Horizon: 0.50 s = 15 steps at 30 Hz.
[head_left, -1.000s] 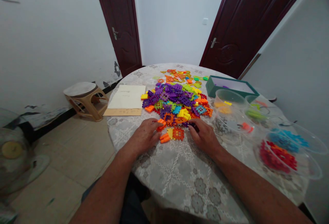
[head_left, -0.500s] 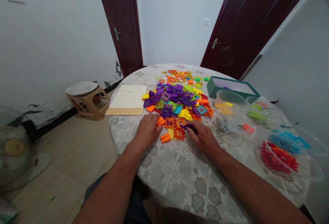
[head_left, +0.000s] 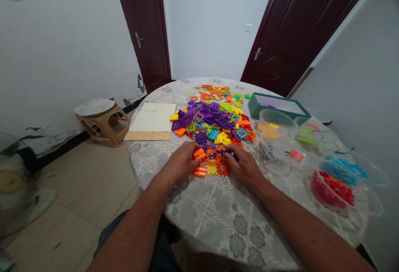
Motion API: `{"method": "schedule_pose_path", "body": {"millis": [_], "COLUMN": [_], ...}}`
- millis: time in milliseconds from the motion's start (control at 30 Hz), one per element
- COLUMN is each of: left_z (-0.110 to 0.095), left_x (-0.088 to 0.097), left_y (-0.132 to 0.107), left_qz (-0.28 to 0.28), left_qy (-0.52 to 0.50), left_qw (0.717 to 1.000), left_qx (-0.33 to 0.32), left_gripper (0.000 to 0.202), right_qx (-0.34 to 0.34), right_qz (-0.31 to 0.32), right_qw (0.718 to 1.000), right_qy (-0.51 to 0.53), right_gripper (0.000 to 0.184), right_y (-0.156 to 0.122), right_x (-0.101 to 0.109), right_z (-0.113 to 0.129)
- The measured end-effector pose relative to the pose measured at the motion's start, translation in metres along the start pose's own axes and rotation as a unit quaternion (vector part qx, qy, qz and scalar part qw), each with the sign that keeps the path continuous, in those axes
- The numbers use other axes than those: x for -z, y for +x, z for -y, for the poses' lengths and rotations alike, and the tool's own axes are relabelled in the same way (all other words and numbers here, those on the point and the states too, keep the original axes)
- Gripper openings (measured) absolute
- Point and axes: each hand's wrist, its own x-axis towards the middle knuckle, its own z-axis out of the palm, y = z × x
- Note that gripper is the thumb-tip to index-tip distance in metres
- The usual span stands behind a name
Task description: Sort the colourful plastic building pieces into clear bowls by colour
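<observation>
A heap of coloured plastic building pieces (head_left: 215, 120), mostly purple, orange and yellow, lies in the middle of the round table (head_left: 215, 209) with its lace cloth. A small bunch of orange and yellow pieces (head_left: 212, 163) lies at the heap's near edge. My left hand (head_left: 182, 163) rests on the cloth at the left of this bunch, fingers curled against orange pieces. On the right side my right hand (head_left: 246, 166) has its fingertips pinched on a dark purple piece (head_left: 229, 152).
Several clear plastic bowls (head_left: 339, 182) with sorted red, blue, green and yellow pieces stand at the right. A green box (head_left: 274, 105) sits behind them. A flat cardboard sheet (head_left: 152, 120) lies at the left of the heap. A stool (head_left: 99, 120) stands on the floor.
Both hands have drawn closer together around the orange and yellow pieces and pulled them a little towards me. The camera has shifted slightly.
</observation>
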Motion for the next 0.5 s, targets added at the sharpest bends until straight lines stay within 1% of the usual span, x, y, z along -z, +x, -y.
{"method": "schedule_pose_path", "body": {"millis": [167,300,367,500], "left_z": [0.013,0.022,0.024,0.024], "left_x": [0.005,0.009,0.009,0.008], "left_y": [-0.002,-0.002,-0.001,-0.001], "left_qz": [-0.024,-0.009,-0.011,-0.037], "left_qy": [0.023,0.052,0.061,0.076], "left_qw": [0.999,0.998,0.998,0.996], "left_qx": [0.019,0.028,0.029,0.042], "left_gripper": [0.040,0.041,0.041,0.041], "right_qx": [-0.049,-0.074,-0.082,-0.091], "right_qz": [0.008,0.020,0.020,0.029], "right_qw": [0.998,0.995,0.994,0.991], "right_qy": [0.039,0.062,0.072,0.092], "right_gripper": [0.034,0.043,0.046,0.039], "right_y": [0.000,0.000,0.000,0.001], "right_x": [-0.001,-0.003,-0.004,-0.005], "right_z": [-0.005,-0.012,-0.014,-0.016]}}
